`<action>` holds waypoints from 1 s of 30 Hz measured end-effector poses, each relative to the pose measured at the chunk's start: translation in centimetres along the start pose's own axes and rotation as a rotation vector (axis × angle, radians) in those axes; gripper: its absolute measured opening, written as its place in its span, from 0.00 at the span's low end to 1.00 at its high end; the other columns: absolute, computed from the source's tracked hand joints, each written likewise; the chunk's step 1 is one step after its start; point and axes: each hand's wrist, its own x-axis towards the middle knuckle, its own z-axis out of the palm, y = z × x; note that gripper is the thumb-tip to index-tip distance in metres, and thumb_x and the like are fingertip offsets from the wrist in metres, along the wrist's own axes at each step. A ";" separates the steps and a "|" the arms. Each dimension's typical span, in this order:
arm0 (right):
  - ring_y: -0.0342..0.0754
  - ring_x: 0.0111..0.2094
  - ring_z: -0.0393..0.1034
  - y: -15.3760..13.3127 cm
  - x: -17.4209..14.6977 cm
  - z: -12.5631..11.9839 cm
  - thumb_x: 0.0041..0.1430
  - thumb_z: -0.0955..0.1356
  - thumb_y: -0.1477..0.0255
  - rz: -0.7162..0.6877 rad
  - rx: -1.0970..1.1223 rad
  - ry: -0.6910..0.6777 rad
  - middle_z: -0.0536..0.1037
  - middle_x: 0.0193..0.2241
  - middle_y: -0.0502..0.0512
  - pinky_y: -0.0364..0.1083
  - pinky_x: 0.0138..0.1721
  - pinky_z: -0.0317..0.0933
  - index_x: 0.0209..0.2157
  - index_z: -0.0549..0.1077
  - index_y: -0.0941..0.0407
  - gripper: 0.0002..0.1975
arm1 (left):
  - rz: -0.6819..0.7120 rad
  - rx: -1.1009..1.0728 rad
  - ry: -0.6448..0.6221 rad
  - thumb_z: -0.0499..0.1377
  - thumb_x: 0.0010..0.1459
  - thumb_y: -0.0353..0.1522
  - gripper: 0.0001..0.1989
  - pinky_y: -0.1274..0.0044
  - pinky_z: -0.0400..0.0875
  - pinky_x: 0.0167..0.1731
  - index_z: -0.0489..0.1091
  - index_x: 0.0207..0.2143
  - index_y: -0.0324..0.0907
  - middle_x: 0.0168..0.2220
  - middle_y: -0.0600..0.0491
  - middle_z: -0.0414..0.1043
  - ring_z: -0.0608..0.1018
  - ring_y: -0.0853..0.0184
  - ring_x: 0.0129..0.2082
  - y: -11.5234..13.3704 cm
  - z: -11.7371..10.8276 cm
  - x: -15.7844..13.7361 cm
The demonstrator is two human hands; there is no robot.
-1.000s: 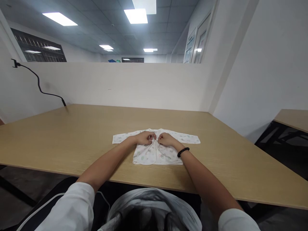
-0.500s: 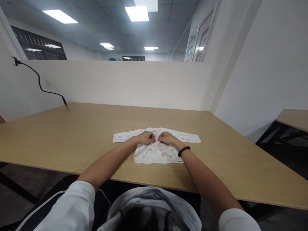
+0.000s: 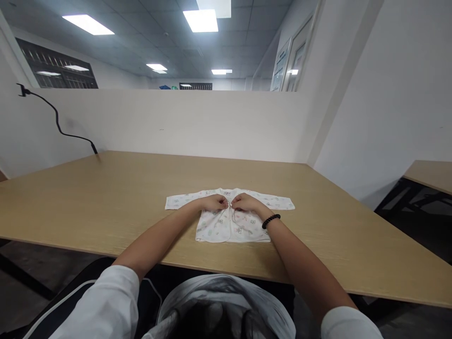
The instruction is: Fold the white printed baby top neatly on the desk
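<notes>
A small white baby shirt [image 3: 217,228] with a pastel print lies face up, its sleeves stretched out to both sides and its hem towards me. My left hand [image 3: 214,202] is closed in a pinch at the upper chest, left of the front opening. Facing it from the right, my right hand [image 3: 244,202] pinches the other front edge. The fingertips are almost together. Small cord-like pieces may be between them, but they are too small to make out. A black beaded bracelet [image 3: 271,221] circles my right wrist.
The shirt rests on a wide wooden table [image 3: 134,183] near its front edge. A white partition [image 3: 197,122] stands behind. At the back left rises a black gooseneck holder [image 3: 58,120]. Another table [image 3: 434,174] is at the right.
My fingertips have come slightly closer together over the front opening. The shirt's hem sits a little nearer to me.
</notes>
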 end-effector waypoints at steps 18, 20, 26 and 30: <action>0.40 0.19 0.60 -0.8 -0.8 0.6 0.43 0.69 0.77 -0.008 -0.017 0.135 0.71 0.17 0.48 0.39 0.19 0.50 0.24 0.75 0.60 0.03 | -0.080 -0.110 0.038 0.58 0.50 0.45 0.18 0.79 0.51 0.22 0.64 0.21 0.40 0.18 0.58 0.58 0.59 0.72 0.20 0.6 0.5 -0.1; 0.40 0.19 0.60 -0.9 -0.7 1.0 0.42 0.69 0.77 0.002 -0.068 0.172 0.70 0.16 0.48 0.39 0.19 0.50 0.24 0.75 0.60 0.03 | -0.124 -0.125 0.067 0.56 0.52 0.48 0.22 0.77 0.48 0.20 0.61 0.19 0.41 0.16 0.58 0.55 0.56 0.72 0.18 0.8 0.5 -0.2; 0.40 0.21 0.61 -1.0 -0.6 1.2 0.43 0.70 0.75 -0.002 -0.096 0.174 0.71 0.18 0.49 0.38 0.21 0.51 0.24 0.74 0.60 0.04 | -0.108 -0.094 0.060 0.57 0.50 0.47 0.20 0.77 0.46 0.20 0.60 0.19 0.41 0.16 0.59 0.54 0.55 0.73 0.17 0.5 0.6 -0.1; 0.38 0.17 0.57 -1.1 -0.7 0.7 0.44 0.68 0.78 0.035 -0.002 0.089 0.70 0.17 0.48 0.38 0.18 0.47 0.25 0.75 0.61 0.04 | -0.059 -0.111 0.060 0.58 0.47 0.44 0.16 0.79 0.50 0.21 0.62 0.21 0.40 0.18 0.59 0.57 0.58 0.73 0.20 0.4 0.5 -0.1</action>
